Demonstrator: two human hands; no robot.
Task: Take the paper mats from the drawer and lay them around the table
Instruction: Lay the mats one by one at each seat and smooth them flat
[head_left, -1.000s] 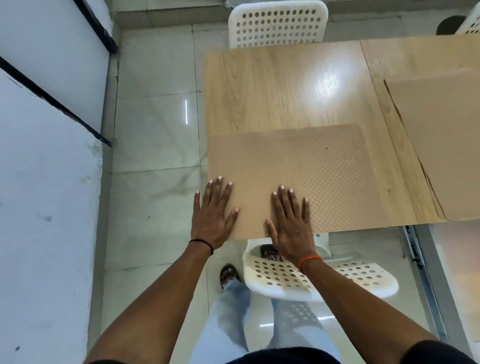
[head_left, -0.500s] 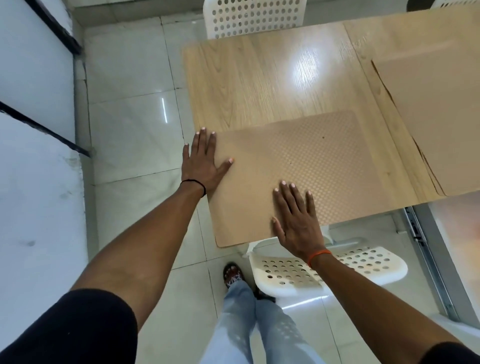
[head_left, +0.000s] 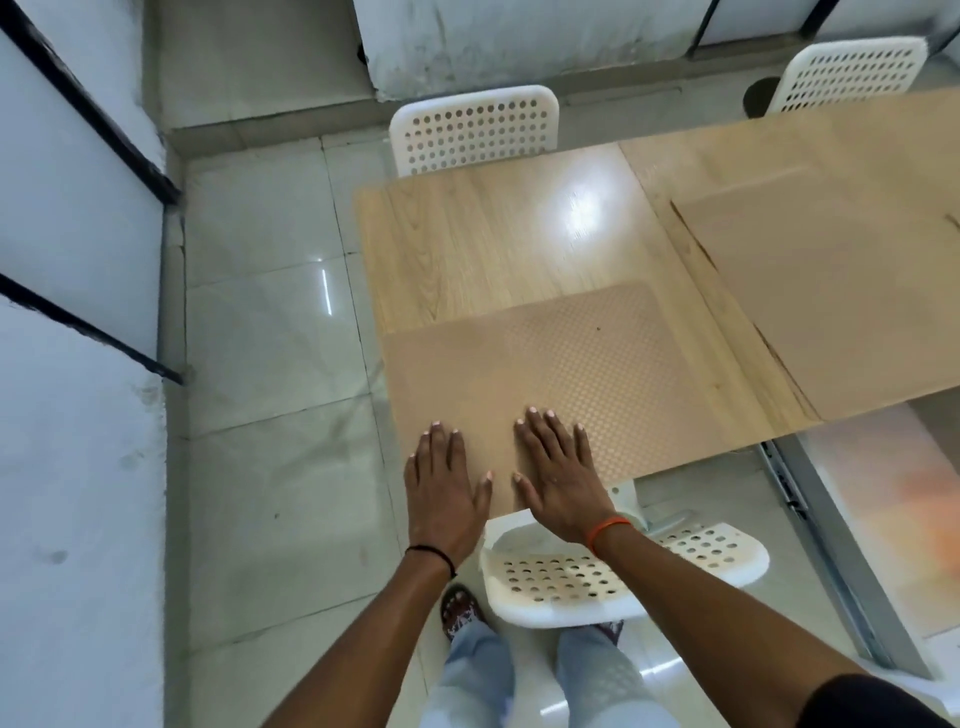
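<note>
A tan paper mat (head_left: 561, 374) with a fine dotted pattern lies flat at the near left corner of the wooden table (head_left: 498, 239). Its near edge sits at the table's front edge. My left hand (head_left: 444, 488) rests palm down on the mat's near left corner, fingers spread. My right hand (head_left: 561, 473) lies flat beside it on the mat's near edge, fingers apart. Neither hand grips anything. A second tan mat (head_left: 841, 301) lies on the table to the right, partly cut off by the frame.
A white perforated chair (head_left: 618, 571) stands tucked under the table right in front of my legs. Two more white chairs, one (head_left: 475, 130) and another (head_left: 852, 73), stand on the far side. A white wall (head_left: 67, 364) borders the tiled floor on the left. A metal rail (head_left: 831, 545) runs at the right.
My left hand has come back from the mat's left edge to its near edge, beside my right hand. The mat now lies squarer to the table's front edge.
</note>
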